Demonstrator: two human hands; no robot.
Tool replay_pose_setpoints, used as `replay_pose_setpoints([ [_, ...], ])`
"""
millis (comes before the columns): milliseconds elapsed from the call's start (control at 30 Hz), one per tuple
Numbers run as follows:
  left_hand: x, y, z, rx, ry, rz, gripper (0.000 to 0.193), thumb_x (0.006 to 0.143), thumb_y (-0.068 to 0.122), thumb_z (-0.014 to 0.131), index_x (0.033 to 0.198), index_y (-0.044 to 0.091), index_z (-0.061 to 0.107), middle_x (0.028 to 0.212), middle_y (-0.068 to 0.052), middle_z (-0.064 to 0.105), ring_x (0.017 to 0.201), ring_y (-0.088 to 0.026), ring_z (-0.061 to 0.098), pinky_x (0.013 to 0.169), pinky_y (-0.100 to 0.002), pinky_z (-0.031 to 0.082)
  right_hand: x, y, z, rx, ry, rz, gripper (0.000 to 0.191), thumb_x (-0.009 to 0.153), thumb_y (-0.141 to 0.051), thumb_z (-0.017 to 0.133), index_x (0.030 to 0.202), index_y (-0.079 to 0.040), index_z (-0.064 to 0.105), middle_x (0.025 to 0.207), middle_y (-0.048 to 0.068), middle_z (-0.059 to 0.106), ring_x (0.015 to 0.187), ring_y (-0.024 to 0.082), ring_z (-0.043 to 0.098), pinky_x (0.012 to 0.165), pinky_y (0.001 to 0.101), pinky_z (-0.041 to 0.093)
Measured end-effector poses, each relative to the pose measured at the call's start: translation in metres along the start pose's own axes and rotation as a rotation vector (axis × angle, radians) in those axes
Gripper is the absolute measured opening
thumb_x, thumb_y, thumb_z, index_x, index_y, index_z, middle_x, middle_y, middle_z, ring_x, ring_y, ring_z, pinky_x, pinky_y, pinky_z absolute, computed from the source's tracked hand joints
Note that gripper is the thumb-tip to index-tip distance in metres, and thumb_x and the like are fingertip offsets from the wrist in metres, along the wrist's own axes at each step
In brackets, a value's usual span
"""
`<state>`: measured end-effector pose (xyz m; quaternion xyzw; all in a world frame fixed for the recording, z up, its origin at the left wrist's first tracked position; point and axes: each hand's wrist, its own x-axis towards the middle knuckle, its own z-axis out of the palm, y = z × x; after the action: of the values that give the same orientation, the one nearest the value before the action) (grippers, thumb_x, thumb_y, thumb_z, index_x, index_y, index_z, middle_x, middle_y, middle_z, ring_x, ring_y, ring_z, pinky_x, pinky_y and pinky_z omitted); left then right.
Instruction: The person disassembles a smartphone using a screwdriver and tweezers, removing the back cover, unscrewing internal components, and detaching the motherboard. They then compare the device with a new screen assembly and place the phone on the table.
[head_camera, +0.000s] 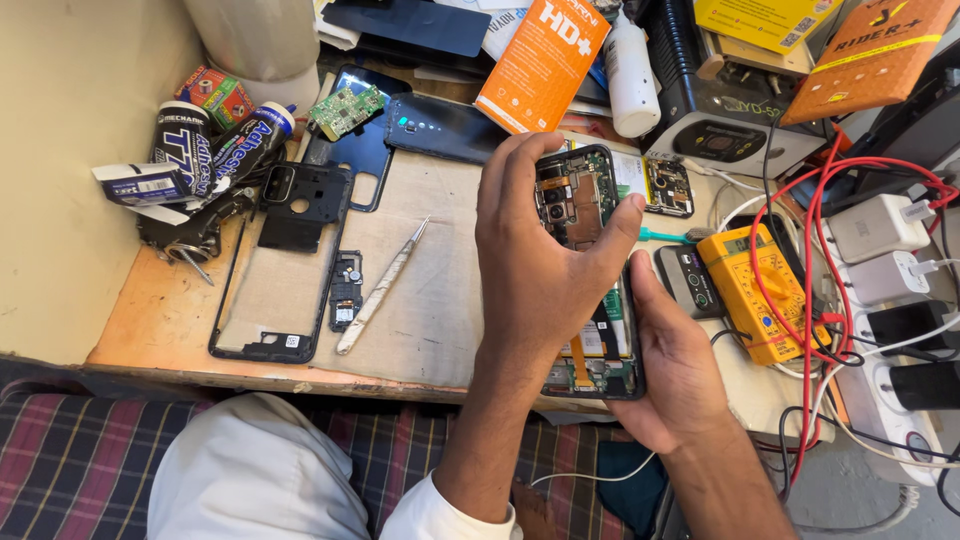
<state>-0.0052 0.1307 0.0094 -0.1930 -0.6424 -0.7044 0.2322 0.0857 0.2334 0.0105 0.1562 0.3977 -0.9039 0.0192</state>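
Both hands grip the opened phone (590, 270) above the bench's near edge: right hand (675, 365) cupped under its lower end, left hand (535, 265) arched over, fingers curled round its top. Left of the phone, tweezers (382, 288) and a black frame (285, 265) lie on the mat; right of it, a yellow multimeter (750, 290) crowds close.

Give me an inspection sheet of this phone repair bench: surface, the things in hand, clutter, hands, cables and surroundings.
Surface: worn orange wooden bench with a beige mat.
Job's things: opened black smartphone with exposed circuit boards, held upright above the bench.
Clutter: black plastic phone frame, metal tweezers, black adhesive tubes, green circuit board, yellow multimeter, orange boxes.
Hands: left hand grips the phone from the front; right hand supports its lower edge.
Cables: red leads and white charger cords, tangled at right.
Surroundings: plaid cloth below the bench.
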Motion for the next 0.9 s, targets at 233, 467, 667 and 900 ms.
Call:
replay_pose_setpoints([
  [233,0.000,0.000,0.011,0.215,-0.018,-0.003,0.064,0.082,0.029,0.085,0.130,-0.001,0.056,0.130,-0.021,0.057,0.124,-0.039,0.058,0.108,-0.048,0.048,0.000,-0.001,-0.001,-0.066,0.010,-0.028,0.058,0.105,-0.049,0.043,0.142,-0.005,0.055,0.126,0.014,0.069,0.112,0.027,0.069,0.097,0.0485,0.055],
  [467,0.002,-0.009,0.013,0.264,-0.132,-0.079,0.072,0.082,0.035,0.084,0.133,-0.004,0.053,0.128,-0.024,0.055,0.122,-0.041,0.055,0.104,-0.050,0.047,0.002,-0.002,-0.007,-0.039,-0.013,-0.041,0.060,0.105,-0.050,0.042,0.142,-0.005,0.054,0.125,0.015,0.070,0.112,0.029,0.069,0.096,0.0491,0.056],
  [667,0.007,-0.021,-0.012,-0.338,-0.117,-0.383,0.057,0.100,0.029,0.066,0.144,-0.004,0.049,0.126,-0.015,0.071,0.112,-0.021,0.070,0.094,-0.035,0.057,0.006,-0.002,-0.009,-0.030,0.022,-0.106,0.059,0.107,-0.047,0.044,0.141,0.000,0.055,0.126,0.017,0.069,0.111,0.028,0.069,0.096,0.0455,0.056],
  [900,-0.009,-0.014,-0.038,-1.012,-0.280,-0.727,0.053,0.100,0.024,0.070,0.145,0.000,0.055,0.115,-0.012,0.070,0.100,-0.016,0.067,0.087,-0.033,0.052,0.002,0.016,-0.045,-0.306,0.055,-0.188,0.050,0.100,-0.027,0.057,0.139,0.005,0.056,0.127,0.020,0.068,0.112,0.029,0.067,0.094,0.0455,0.055],
])
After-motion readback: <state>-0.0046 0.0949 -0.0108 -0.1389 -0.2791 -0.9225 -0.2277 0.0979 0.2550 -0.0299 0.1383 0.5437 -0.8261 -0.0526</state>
